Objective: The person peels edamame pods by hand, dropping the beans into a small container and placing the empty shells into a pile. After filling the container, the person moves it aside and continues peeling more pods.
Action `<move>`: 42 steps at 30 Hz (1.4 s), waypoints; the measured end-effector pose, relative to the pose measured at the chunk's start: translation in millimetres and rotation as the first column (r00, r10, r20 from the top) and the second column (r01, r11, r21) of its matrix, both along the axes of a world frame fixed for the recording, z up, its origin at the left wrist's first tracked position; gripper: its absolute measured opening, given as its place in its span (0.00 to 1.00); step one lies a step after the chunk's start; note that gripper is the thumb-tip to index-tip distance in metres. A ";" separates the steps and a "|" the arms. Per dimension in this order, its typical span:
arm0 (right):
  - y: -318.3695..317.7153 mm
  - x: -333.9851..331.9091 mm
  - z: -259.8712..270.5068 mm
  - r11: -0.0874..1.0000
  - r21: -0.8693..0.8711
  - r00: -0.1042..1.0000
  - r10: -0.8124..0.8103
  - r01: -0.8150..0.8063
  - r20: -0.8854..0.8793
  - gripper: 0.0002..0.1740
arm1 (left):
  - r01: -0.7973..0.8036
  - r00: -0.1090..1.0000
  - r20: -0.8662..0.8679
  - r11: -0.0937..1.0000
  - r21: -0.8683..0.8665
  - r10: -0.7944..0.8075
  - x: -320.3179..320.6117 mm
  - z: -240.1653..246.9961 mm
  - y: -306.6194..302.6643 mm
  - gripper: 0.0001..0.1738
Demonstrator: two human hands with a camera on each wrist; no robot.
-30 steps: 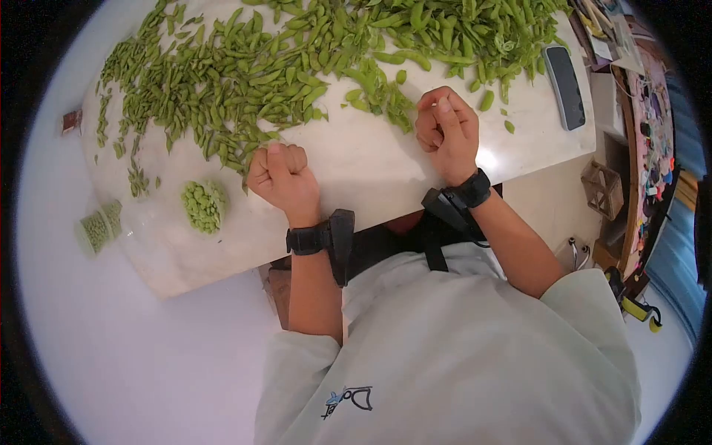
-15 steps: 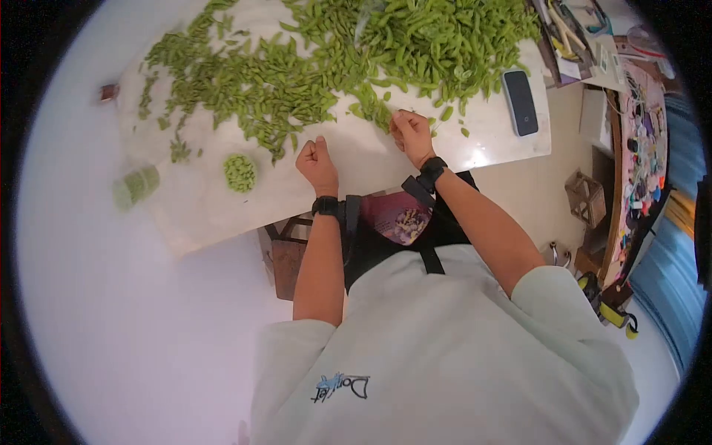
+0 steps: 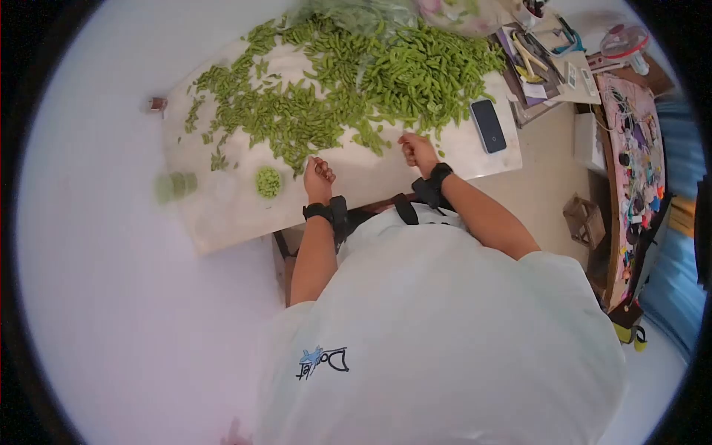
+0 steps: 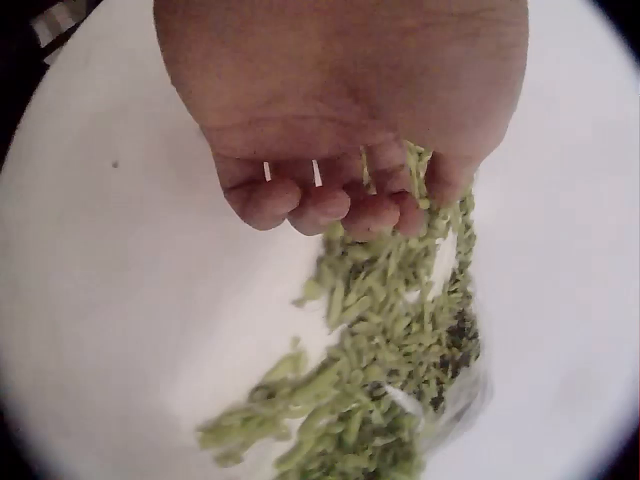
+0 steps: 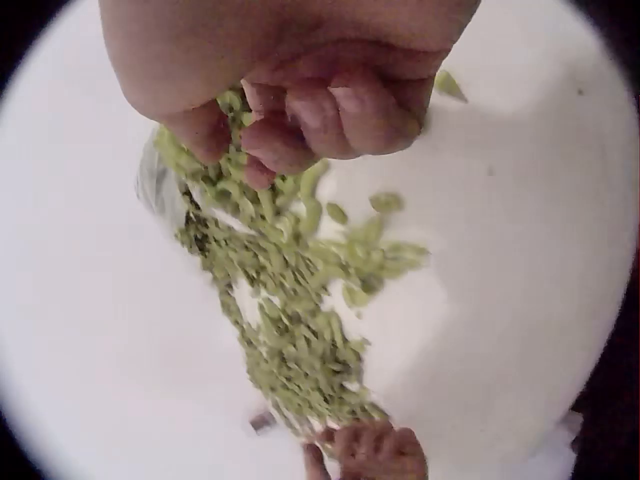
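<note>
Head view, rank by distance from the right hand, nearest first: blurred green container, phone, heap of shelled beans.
From the right hand:
1. Phone: to its right, a bit farther forward.
2. Heap of shelled beans: left, past the left hand.
3. Blurred green container: far left.

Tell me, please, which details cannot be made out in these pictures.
Left wrist view: curled fingers hide whether the left hand holds anything.
Right wrist view: curled fingers likewise hide what the right hand may hold.
Head view: the greenish container is too blurred to show its contents.
Head view: the brown object is too small to identify.
</note>
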State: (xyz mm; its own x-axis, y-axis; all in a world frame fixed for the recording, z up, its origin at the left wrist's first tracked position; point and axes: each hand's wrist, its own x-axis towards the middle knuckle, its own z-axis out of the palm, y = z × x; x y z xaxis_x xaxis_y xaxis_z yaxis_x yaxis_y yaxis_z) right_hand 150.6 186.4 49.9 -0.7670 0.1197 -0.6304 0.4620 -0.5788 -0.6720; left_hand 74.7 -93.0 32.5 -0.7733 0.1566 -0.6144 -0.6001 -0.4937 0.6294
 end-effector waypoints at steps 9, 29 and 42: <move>28.8 -31.3 -10.5 0.977 0.162 0.989 -0.145 0.138 0.028 0.13 | 0.041 0.998 0.054 0.997 -0.068 -0.038 -14.5 -10.5 -21.1 0.14; -18.7 -79.9 -4.8 0.113 0.900 0.804 0.505 -0.421 0.313 0.19 | 0.408 0.909 -0.002 0.890 -0.202 -0.417 -45.4 20.4 62.4 0.20; -14.2 -83.6 -20.2 0.082 0.920 0.763 0.590 -0.382 0.264 0.16 | 0.398 0.907 -0.030 0.880 -0.258 -0.419 -33.7 25.7 86.6 0.16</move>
State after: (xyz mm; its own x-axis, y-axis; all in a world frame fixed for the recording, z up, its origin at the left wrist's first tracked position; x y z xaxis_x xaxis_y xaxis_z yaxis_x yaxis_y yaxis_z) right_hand 67.0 172.2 29.8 -0.9596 0.0640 -0.2741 0.2236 0.7649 -0.6041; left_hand 41.1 -6.4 58.2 -0.7219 0.3259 -0.6105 -0.6565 -0.0434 0.7531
